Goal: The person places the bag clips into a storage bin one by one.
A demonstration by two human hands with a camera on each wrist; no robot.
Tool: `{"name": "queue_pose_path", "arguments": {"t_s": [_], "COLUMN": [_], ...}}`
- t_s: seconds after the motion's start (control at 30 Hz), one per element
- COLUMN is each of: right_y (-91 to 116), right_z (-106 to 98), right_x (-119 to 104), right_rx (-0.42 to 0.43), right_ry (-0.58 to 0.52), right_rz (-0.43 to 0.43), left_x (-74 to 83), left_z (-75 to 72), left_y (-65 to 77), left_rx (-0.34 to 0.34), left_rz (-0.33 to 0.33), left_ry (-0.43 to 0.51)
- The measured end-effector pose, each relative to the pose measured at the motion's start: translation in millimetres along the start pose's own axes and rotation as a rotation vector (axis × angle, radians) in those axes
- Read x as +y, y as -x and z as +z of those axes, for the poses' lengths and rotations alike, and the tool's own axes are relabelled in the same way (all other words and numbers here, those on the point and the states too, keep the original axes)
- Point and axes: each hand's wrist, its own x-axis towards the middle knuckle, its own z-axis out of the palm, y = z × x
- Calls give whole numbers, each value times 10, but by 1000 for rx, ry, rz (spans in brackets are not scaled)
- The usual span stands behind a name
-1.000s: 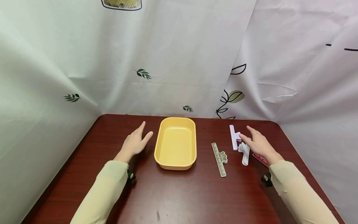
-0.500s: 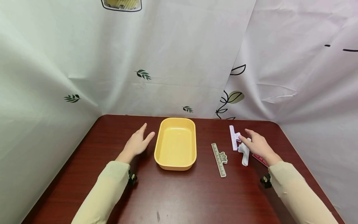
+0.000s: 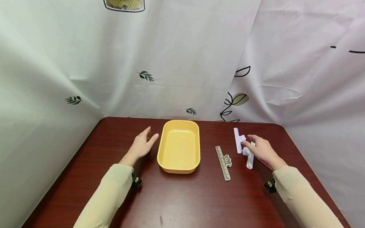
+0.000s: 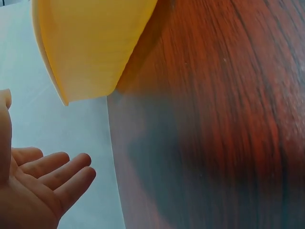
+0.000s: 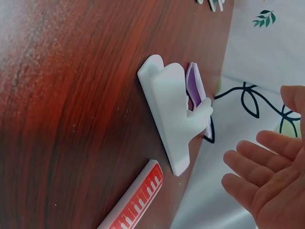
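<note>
In the head view my left hand (image 3: 141, 145) hovers left of a yellow tray (image 3: 179, 147), its fingers spread and holding nothing. My right hand (image 3: 262, 148) is above a group of clips at the right, with relaxed fingers and nothing in them. Below its thumb lies a white clip (image 5: 169, 112), seen large in the right wrist view. Just beyond that is a lilac clip (image 3: 237, 141). A red clip (image 5: 136, 202) is partly hidden under the right hand in the head view. Nearer the tray lies an olive-grey clip (image 3: 223, 163) with a ruler-like bar.
All of it stands on a dark red-brown wooden table (image 3: 185, 202). White curtain-like sheets (image 3: 182, 63) with leaf prints rise behind the table and along both sides. A small black device (image 3: 136, 181) sits at each wrist.
My right hand has moved left and slightly down, closer over the white clip. The left hand has drifted a little right, towards the tray. The clips and tray stay where they were.
</note>
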Motion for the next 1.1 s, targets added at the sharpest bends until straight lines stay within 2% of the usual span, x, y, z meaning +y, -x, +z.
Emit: {"name": "queue_pose_path", "arguments": {"t_s": [0.4,1.1], "right_y": [24,45], "right_z": [40,102], "right_x": [-48,-62], "right_rx": [-20,-8], "right_ry": [-40,-25], "right_rz": [31,7], "left_x": [52,104], "left_z": [46,124], "left_y": [-11,-26], "left_rx": [-2,31], "left_rz": [-59,-74], "left_ry": [113,180]}}
